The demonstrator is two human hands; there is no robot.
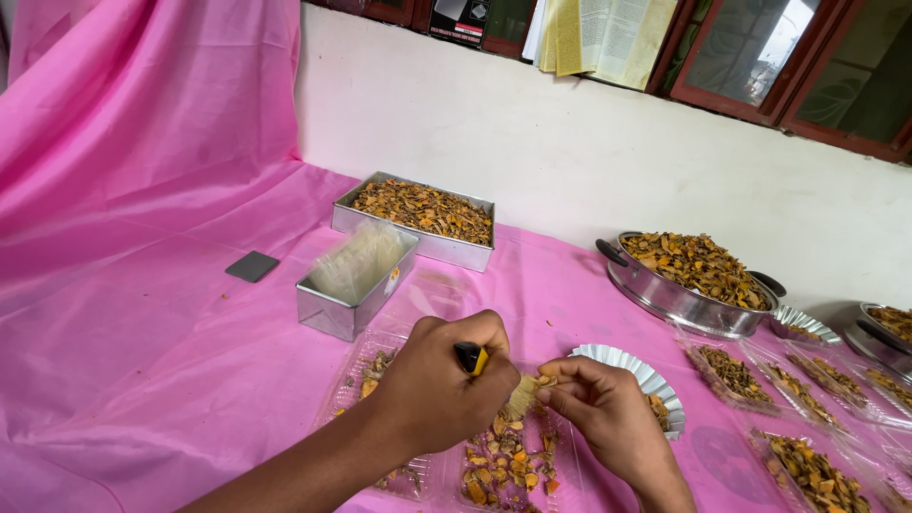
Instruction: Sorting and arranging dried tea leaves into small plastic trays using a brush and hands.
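Home workroom — pink-draped table (142,313), herb trays (423,211)

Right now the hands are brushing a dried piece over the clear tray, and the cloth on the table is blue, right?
Not quite: the cloth is pink, not blue, as the head view shows. The rest holds: the left hand holds a brush against a dried piece pinched by the right hand over the clear tray.

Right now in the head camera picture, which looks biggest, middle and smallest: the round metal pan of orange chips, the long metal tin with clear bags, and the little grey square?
1. Round metal pan, which looks biggest though farthest.
2. Long metal tin.
3. Grey square, clearly smallest.
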